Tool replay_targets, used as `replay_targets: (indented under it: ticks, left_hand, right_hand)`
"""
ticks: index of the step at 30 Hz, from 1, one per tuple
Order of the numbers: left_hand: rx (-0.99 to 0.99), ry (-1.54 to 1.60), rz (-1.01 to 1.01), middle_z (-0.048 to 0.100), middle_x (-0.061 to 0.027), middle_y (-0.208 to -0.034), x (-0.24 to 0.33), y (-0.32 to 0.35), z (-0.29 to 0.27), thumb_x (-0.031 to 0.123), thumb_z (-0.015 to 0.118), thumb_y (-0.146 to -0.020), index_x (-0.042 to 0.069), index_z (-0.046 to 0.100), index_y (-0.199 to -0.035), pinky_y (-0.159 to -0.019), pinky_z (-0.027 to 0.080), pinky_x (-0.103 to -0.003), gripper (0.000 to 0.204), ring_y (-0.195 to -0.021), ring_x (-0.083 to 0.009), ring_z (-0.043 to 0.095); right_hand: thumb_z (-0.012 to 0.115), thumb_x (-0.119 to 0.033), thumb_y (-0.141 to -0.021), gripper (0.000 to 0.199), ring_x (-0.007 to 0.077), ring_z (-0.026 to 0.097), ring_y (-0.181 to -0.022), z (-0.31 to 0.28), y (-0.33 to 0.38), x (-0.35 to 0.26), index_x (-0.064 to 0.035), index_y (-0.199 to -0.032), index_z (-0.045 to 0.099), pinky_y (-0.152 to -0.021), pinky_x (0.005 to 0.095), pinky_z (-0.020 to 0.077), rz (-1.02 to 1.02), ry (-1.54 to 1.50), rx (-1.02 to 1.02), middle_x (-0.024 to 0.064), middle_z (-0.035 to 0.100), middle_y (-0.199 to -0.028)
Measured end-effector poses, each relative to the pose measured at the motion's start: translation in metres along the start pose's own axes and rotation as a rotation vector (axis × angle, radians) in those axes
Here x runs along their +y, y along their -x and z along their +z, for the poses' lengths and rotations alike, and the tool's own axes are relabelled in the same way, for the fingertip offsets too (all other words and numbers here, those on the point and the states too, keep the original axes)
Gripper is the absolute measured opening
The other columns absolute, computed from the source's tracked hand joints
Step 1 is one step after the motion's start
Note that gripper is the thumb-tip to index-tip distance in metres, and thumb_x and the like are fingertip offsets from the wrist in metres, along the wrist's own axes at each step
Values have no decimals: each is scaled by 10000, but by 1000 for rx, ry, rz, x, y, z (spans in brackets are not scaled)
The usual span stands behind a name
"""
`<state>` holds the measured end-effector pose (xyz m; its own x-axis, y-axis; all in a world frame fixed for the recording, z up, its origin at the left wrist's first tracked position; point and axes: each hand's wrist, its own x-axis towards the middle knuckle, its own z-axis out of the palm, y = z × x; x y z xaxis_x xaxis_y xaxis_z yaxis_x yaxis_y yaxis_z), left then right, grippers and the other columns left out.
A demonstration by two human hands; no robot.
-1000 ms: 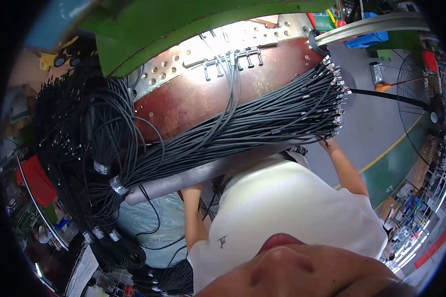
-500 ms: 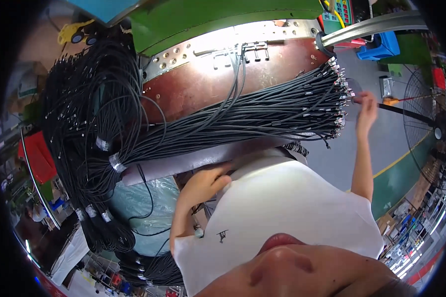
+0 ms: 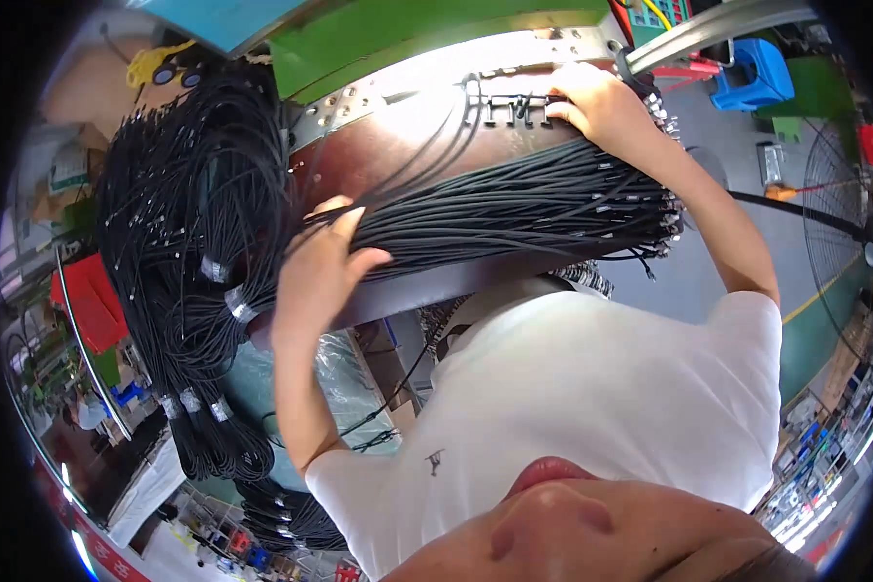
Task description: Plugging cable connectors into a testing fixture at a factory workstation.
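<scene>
A thick bundle of black cables (image 3: 495, 209) lies across the brown bench, its small metal-tipped ends fanned out on the right. My left hand (image 3: 315, 272) rests over the bundle's left part, thumb and fingers apart. At the back of the bench, a brightly lit metal fixture (image 3: 500, 107) carries a row of dark prongs. My right hand (image 3: 606, 107) reaches over the cable ends to its right end, thumb and fingertips pinched around a small dark part I cannot make out. A few loose cables (image 3: 436, 160) curve from the fixture toward my left hand.
More cable coils (image 3: 189, 194) with silvery ties hang at the left. A green machine body (image 3: 407, 44) stands behind the bench. On the right are a blue stool (image 3: 755, 76) and a wire-caged fan (image 3: 839, 218). Plastic-covered material (image 3: 335, 373) sits below the bench edge.
My right hand has come from beyond the cable ends to the fixture. My left hand has risen from the bench's front edge onto the bundle. The loose cables have swung leftward.
</scene>
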<state>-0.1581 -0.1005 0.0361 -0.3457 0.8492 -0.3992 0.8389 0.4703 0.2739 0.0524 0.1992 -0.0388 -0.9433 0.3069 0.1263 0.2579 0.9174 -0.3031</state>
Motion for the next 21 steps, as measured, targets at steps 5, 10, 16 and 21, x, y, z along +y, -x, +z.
replay_targets:
  ticks: [5, 10, 16, 21]
  left_hand:
    - [239, 215, 101, 672, -173, -947, -44, -2, 12, 169, 623, -871, 22, 664, -1044, -770, 499, -353, 231, -861, -324, 650]
    - [452, 545, 39, 707, -131, -863, -46, -5, 26, 87, 628, -873, -23, 674, -1009, -746, 505, -283, 182, -767, -214, 670]
    - [482, 412, 166, 641, -98, -945, -40, -9, 27, 120, 669, -818, -54, 630, -956, -731, 490, -265, 226, -786, -196, 629]
    - [-51, 94, 389, 618, -171, -720, 102, -32, 3, 249, 691, -783, 8, 586, -866, -604, 464, -447, 276, -702, -363, 616]
  right_hand:
    - [659, -123, -809, 254, 287, 590, -884, -81, 33, -4, -57, -1053, 638, -768, 380, 473, -17, -17, 277, 94, 614, -973]
    - [687, -182, -782, 250, 238, 602, -920, -142, 69, 17, -118, -1023, 660, -740, 367, 501, 197, 647, 133, 53, 630, -918]
    - [599, -329, -812, 260, 227, 606, -926, 7, -41, -7, -81, -846, 670, -744, 339, 499, -394, 344, -2, 93, 647, -918]
    - [555, -321, -866, 345, 294, 609, -944, 53, -89, -1, -36, -1035, 648, -843, 383, 477, -452, -22, 303, 137, 660, -1009]
